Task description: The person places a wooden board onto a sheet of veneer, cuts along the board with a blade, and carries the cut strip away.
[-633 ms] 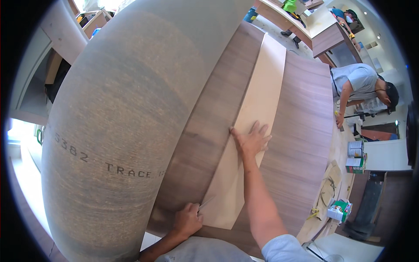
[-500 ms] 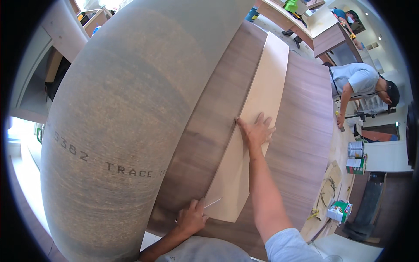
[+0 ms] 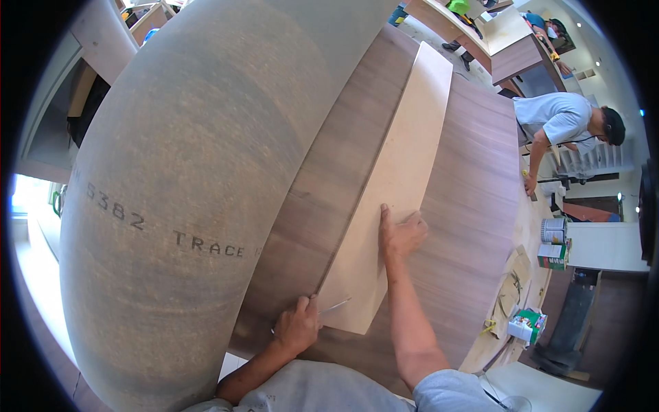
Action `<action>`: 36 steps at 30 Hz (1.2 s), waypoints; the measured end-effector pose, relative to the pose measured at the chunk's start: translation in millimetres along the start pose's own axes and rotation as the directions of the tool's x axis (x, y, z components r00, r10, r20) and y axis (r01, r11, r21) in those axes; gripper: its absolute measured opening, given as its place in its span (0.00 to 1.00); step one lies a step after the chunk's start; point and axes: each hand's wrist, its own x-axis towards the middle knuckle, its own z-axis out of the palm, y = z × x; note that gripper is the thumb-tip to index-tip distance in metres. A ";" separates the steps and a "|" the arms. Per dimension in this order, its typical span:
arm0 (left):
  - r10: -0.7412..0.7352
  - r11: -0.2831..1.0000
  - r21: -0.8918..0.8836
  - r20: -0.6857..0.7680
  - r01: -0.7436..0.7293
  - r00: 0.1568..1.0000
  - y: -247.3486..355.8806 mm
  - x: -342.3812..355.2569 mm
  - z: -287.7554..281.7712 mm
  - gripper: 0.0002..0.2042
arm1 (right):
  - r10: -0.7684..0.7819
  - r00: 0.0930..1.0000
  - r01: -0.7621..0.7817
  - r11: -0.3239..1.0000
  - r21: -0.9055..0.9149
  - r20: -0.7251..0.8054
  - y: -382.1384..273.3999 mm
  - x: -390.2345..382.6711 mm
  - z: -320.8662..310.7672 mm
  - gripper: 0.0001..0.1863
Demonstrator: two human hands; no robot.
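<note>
A long pale wood strip [image 3: 384, 185] lies lengthwise on a brown wood-grain sheet [image 3: 467, 185]. At the strip's near left corner, my left hand [image 3: 297, 328] is closed around a slim pencil-like tool [image 3: 334, 306], whose thin tip points over the strip. My left fingertips are by the strip's edge. Farther along, my right hand [image 3: 403, 235] grips the strip at its right edge. The right thumb rests on top, with the fingers bent at the edge and partly hidden.
A large grey-brown curved surface [image 3: 171, 206] fills the left side. Beyond the sheet's right edge, a co-worker [image 3: 559, 120] bends over the bench. Cans [image 3: 552, 231], a white-green box [image 3: 527, 326] and cardboard [image 3: 513, 281] stand or lie there. Another person [image 3: 546, 31] works farther back.
My right hand has shifted from lying spread across the strip to its right edge, slightly nearer me, and its fingers have bent. My left hand still holds the slim tool at the near corner.
</note>
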 end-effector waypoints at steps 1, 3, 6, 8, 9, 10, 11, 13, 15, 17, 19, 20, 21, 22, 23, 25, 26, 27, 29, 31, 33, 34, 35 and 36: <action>0.017 1.000 -0.011 -0.009 -0.017 1.000 -0.6 -1.6 -0.2 0.37 | -0.023 0.997 0.023 1.000 -0.005 -0.075 -2.0 -3.5 0.4 0.51; 0.042 0.999 0.010 -0.019 -0.042 0.999 -2.2 -5.8 -0.5 0.35 | -0.023 0.997 0.023 1.000 -0.005 -0.072 -4.1 -8.6 0.3 0.51; 0.088 0.996 0.036 -0.045 -0.087 0.995 -5.2 -10.9 -1.5 0.33 | -0.007 0.999 0.009 1.000 0.027 -0.054 -6.5 -10.3 0.7 0.51; 0.119 0.993 0.032 -0.068 -0.117 0.991 -7.6 -11.4 -1.7 0.33 | 0.005 0.999 -0.002 0.999 0.053 -0.051 -8.9 -5.6 2.4 0.51; 0.088 0.996 0.029 -0.046 -0.087 0.995 -8.7 -11.1 -1.9 0.34 | 0.020 0.999 -0.019 0.999 0.036 -0.046 -10.5 -2.9 3.6 0.52; 0.056 0.998 0.017 -0.006 -0.056 0.998 -9.7 -10.3 -2.4 0.35 | 0.021 0.998 -0.019 1.000 0.019 -0.061 -12.0 -0.6 4.7 0.52; 0.052 0.998 0.025 -0.020 -0.051 0.998 -10.3 -9.6 -3.0 0.35 | 0.035 0.999 -0.035 0.999 0.015 -0.036 -13.5 0.8 5.8 0.52; 0.108 0.994 0.014 -0.100 -0.107 0.989 -11.0 -8.0 -4.6 0.33 | 0.050 0.997 -0.051 0.998 -0.020 -0.053 -16.0 2.1 8.2 0.53; 0.080 0.997 0.024 -0.053 -0.079 0.995 -10.5 -6.8 -5.7 0.33 | 0.058 0.997 -0.059 0.998 -0.016 -0.045 -15.4 1.1 10.1 0.54; 0.058 0.998 0.030 -0.034 -0.057 0.998 -9.7 -6.4 -5.9 0.33 | 0.060 0.997 -0.060 0.998 -0.017 -0.038 -13.6 -0.6 12.5 0.54; 0.057 0.998 0.015 -0.054 -0.056 0.997 -9.0 -6.6 -5.6 0.33 | 0.037 0.992 -0.035 0.999 0.014 -0.119 -11.4 -2.8 15.9 0.53; 0.051 0.999 0.021 -0.057 -0.050 0.997 -8.8 -7.0 -5.5 0.33 | 0.022 0.991 -0.021 1.000 0.010 -0.135 -10.6 -3.0 17.2 0.53; 0.051 0.999 0.014 -0.043 -0.050 0.998 -9.1 -7.5 -4.9 0.33 | 0.017 0.990 -0.017 1.000 0.000 -0.141 -9.7 -3.3 18.8 0.53; 0.049 0.999 0.009 -0.030 -0.049 0.998 -9.4 -8.1 -4.8 0.33 | 0.014 0.990 -0.016 1.000 -0.010 -0.143 -9.3 -3.1 19.7 0.54; 0.047 0.999 0.008 -0.031 -0.046 0.998 -10.0 -8.7 -4.4 0.33 | 0.009 0.990 -0.010 1.000 -0.009 -0.144 -9.1 -2.9 20.8 0.54; 0.059 0.998 0.020 -0.045 -0.059 0.997 -11.6 -10.0 -4.2 0.33 | 0.032 0.992 -0.041 0.997 -0.067 -0.124 -9.2 -2.4 21.5 0.57; 0.054 0.998 0.019 -0.036 -0.053 0.998 -12.3 -10.7 -3.9 0.33 | 0.032 0.993 -0.040 0.997 -0.061 -0.117 -9.5 -2.5 21.5 0.57; 0.053 0.999 0.014 -0.031 -0.053 0.998 -13.1 -11.3 -3.9 0.33 | 0.044 0.994 -0.048 0.998 -0.039 -0.104 -9.8 -2.8 21.4 0.57; 0.044 0.999 0.004 -0.019 -0.043 0.999 -14.3 -12.0 -3.4 0.32 | 0.055 0.995 -0.057 0.998 -0.027 -0.081 -10.5 -3.9 21.0 0.57; 0.069 0.997 0.021 -0.035 -0.068 0.997 -14.6 -11.9 -3.1 0.32 | 0.024 0.992 -0.029 0.999 -0.039 -0.127 -11.3 -4.4 20.3 0.57; 0.068 0.997 0.024 -0.032 -0.068 0.997 -14.3 -10.9 -3.0 0.32 | 0.025 0.993 -0.028 0.999 -0.024 -0.114 -12.0 -3.5 19.6 0.57; 0.068 0.997 0.032 -0.041 -0.067 0.997 -14.3 -10.2 -3.3 0.33 | 0.041 0.995 -0.043 0.999 -0.023 -0.086 -12.5 -2.9 19.3 0.57; 0.070 0.997 0.030 -0.035 -0.069 0.997 -13.8 -9.5 -3.4 0.33 | 0.024 0.994 -0.025 1.000 -0.006 -0.106 -12.8 -0.6 18.7 0.57; 0.072 0.997 0.042 -0.030 -0.071 0.997 -13.8 -8.7 -3.8 0.33 | 0.043 0.998 -0.043 0.999 0.006 -0.056 -13.4 2.1 18.0 0.57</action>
